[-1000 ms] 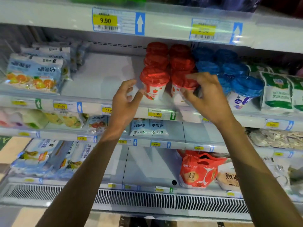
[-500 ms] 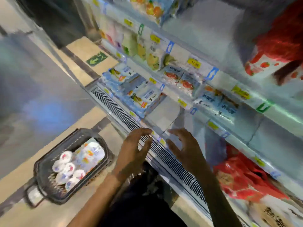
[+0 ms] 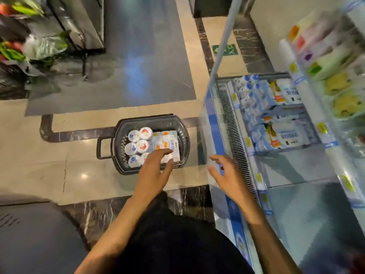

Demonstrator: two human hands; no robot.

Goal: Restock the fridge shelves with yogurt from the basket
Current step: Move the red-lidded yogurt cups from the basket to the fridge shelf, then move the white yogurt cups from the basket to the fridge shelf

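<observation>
Both hands out over the basket, nothing grabbed

Left hand (image 3: pixel 156 171) reaches palm-down over the floor basket (image 3: pixel 182 139), fingers loose above the yogurt cups (image 3: pixel 138 143) inside; right hand (image 3: pixel 227 175) spread wide, empty, by the fridge (image 3: pixel 235 139) edge.

1. A dark grey plastic basket (image 3: pixel 182 135) with a loop handle at its left end stands on the beige tiled floor (image 3: pixel 49 171), near the fridge's front edge.
2. Round white foil-lidded yogurt cups (image 3: pixel 141 145) fill its left half; flat white yogurt packs (image 3: pixel 166 140) lie along its right wall.
3. The left hand (image 3: pixel 153 172) reaches over the basket's near rim, fingers (image 3: pixel 161 153) spread, empty.
4. The right hand (image 3: pixel 227 175) hovers spread and empty beside the open fridge's slotted grille (image 3: pixel 233 135).
</observation>
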